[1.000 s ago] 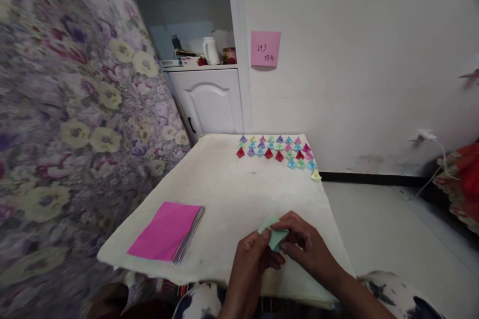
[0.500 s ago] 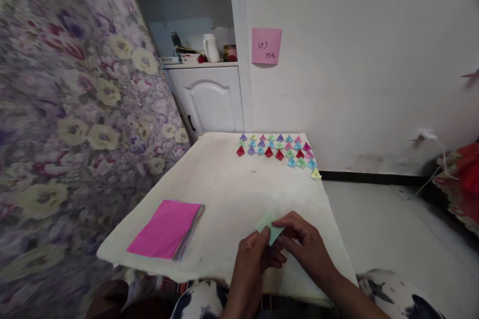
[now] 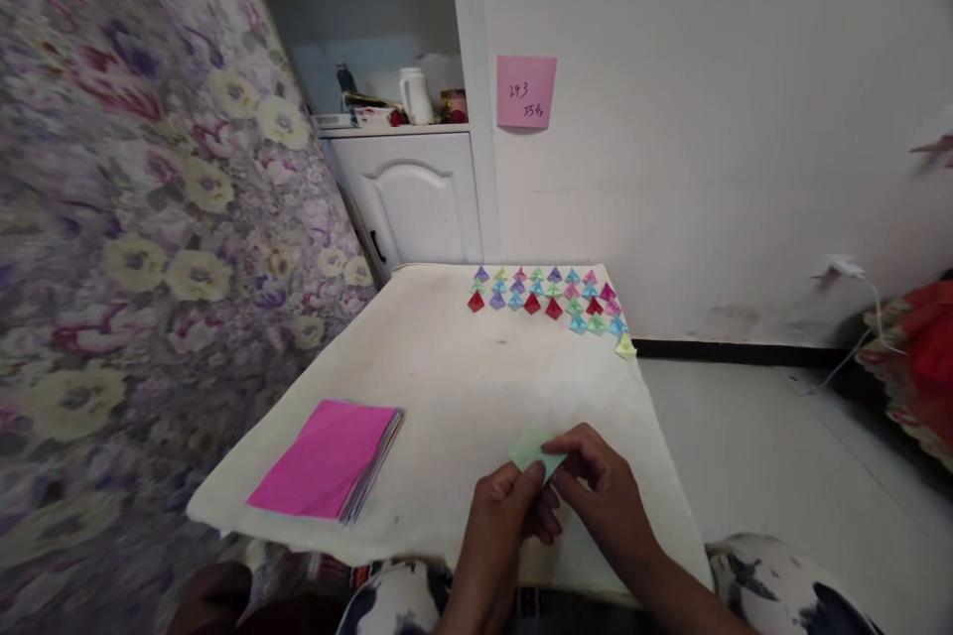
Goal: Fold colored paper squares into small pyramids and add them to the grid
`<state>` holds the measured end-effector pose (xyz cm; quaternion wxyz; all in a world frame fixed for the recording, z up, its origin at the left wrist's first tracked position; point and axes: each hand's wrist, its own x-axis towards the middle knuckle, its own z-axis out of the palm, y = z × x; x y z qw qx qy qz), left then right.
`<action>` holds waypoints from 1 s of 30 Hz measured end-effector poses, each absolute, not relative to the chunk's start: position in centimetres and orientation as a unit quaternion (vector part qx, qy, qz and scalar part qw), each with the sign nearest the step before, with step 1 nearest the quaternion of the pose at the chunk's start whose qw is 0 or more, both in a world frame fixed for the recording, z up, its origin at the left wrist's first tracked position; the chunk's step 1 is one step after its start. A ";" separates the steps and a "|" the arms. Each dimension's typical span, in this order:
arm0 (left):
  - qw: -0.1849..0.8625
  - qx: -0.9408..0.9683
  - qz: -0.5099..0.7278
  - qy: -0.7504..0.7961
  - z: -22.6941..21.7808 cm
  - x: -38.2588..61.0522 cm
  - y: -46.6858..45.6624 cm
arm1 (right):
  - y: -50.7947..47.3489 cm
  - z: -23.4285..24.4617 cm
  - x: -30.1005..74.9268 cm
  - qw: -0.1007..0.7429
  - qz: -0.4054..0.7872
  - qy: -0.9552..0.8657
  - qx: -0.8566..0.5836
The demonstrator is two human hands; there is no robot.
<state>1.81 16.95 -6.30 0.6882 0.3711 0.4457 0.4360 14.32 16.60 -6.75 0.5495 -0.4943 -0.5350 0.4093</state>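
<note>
A small pale green folded paper (image 3: 532,448) is pinched between both my hands just above the near edge of the white table (image 3: 447,377). My left hand (image 3: 500,528) grips its lower left side with fingers closed. My right hand (image 3: 602,496) holds its right side, fingertips pressed on the fold. A stack of coloured paper sheets with a pink sheet on top (image 3: 326,457) lies on the table to the left of my hands. Several small folded paper shapes in many colours (image 3: 549,299) are lined up in rows at the table's far edge.
A flowered fabric surface (image 3: 134,218) rises along the left. A white wall with a pink sticky note (image 3: 525,91) is behind the table. A white cabinet (image 3: 413,198) with a jug stands at the back. A plug and cord (image 3: 849,273) hang at right.
The green paper has shifted slightly up and left between my fingers as they work the fold. My hands stay at the near edge of the table.
</note>
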 end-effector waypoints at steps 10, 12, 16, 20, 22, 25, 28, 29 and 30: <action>0.674 0.389 0.431 0.457 -6.1 1.7 16.9 | 16.0 -6.0 14.8 0.574 0.497 -0.474 -0.446; 0.670 0.396 0.423 0.463 -6.1 1.7 16.9 | 16.2 -6.1 15.1 0.558 0.515 -0.471 -0.449; 0.651 0.441 0.404 0.467 -6.4 1.7 17.0 | 16.9 -6.5 15.1 0.498 0.550 -0.478 -0.470; 0.630 0.477 0.398 0.466 -6.7 1.7 17.1 | 17.2 -6.3 15.1 0.483 0.539 -0.479 -0.497; 0.623 0.477 0.410 0.465 -6.8 1.7 17.1 | 17.2 -6.1 15.2 0.479 0.526 -0.484 -0.509; 0.617 0.463 0.439 0.461 -6.9 1.9 17.0 | 17.0 -5.9 15.1 0.480 0.512 -0.484 -0.523; 0.626 0.435 0.472 0.443 -7.1 2.0 17.0 | 16.8 -6.1 14.8 0.492 0.509 -0.475 -0.523; 0.627 0.428 0.482 0.437 -7.2 2.0 17.0 | 16.8 -6.2 14.8 0.494 0.511 -0.473 -0.520; 0.626 0.423 0.492 0.433 -7.2 1.9 17.0 | 16.8 -6.2 14.8 0.494 0.515 -0.475 -0.515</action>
